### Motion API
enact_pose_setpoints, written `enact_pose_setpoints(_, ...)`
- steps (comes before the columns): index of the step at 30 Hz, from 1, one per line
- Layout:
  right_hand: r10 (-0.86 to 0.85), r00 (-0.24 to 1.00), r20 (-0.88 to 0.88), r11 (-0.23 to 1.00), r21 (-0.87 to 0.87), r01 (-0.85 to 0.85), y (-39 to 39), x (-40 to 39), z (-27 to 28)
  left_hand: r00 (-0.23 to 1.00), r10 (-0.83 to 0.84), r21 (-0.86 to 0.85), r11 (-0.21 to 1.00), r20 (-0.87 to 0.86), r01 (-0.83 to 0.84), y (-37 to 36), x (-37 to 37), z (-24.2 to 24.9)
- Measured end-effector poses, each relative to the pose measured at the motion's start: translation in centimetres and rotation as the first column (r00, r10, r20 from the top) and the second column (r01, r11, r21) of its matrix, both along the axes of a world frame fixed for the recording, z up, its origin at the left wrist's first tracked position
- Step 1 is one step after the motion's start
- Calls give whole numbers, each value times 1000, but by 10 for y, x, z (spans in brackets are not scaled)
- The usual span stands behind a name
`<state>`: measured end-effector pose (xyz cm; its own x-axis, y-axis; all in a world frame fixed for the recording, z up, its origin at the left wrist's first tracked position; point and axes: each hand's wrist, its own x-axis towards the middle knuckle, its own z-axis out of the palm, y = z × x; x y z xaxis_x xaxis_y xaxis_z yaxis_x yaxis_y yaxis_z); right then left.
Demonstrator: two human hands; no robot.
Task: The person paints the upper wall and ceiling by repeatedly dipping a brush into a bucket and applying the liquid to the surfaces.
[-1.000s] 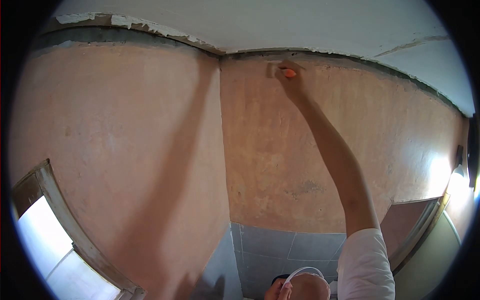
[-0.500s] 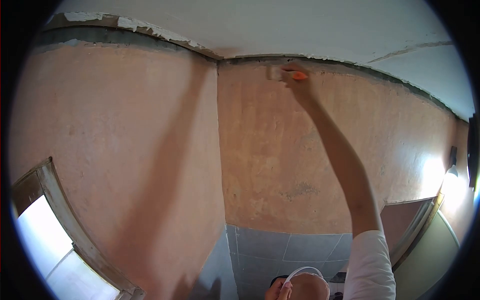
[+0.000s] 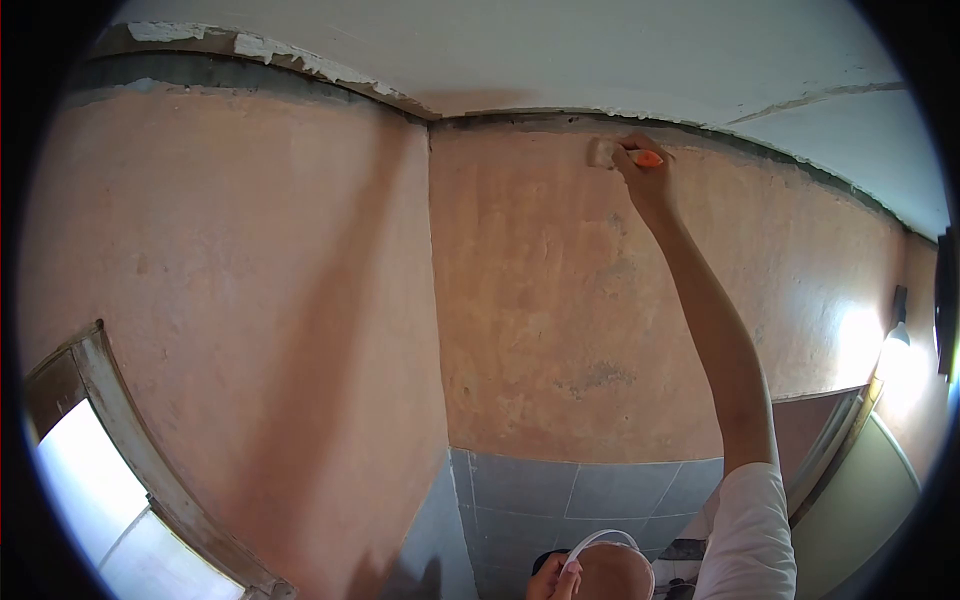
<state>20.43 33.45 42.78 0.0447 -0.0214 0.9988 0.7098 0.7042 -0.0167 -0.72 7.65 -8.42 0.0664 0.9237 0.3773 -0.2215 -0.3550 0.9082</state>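
High on the pinkish-orange wall (image 3: 530,300), my right hand (image 3: 645,168) is closed around a paintbrush with an orange handle (image 3: 649,158). Its bristles (image 3: 602,153) point left and lie at the wall's upper part, just under the dark strip below the ceiling. Down at the bottom edge, my left hand (image 3: 555,579) grips the white handle of a bucket (image 3: 610,572). Pinkish-orange liquid shows inside the bucket; its lower part is cut off by the frame.
Grey tiles (image 3: 620,490) cover the lower wall. A lit bulb (image 3: 897,340) hangs at the right, above a doorway (image 3: 815,430). A wooden-framed window (image 3: 110,480) is at lower left. The white ceiling (image 3: 560,60) has a rough, broken edge.
My right hand has moved the paintbrush to the right along the top of the wall. My left hand still holds the bucket in nearly the same place.
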Motion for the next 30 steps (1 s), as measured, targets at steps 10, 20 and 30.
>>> enact_pose_setpoints(10,28,996,90,999,20,-30,43,-52,-5,992,2,-56,998,130,6,-8,-2,22)
enact_pose_setpoints(20,289,956,48,956,-59,-286,9,-42,2,998,45,-52,998,46,-42,1,-1,-2)
enact_pose_setpoints(30,14,992,124,981,192,-38,45,3,-3,980,-22,-169,984,196,55,-9,-9,40)
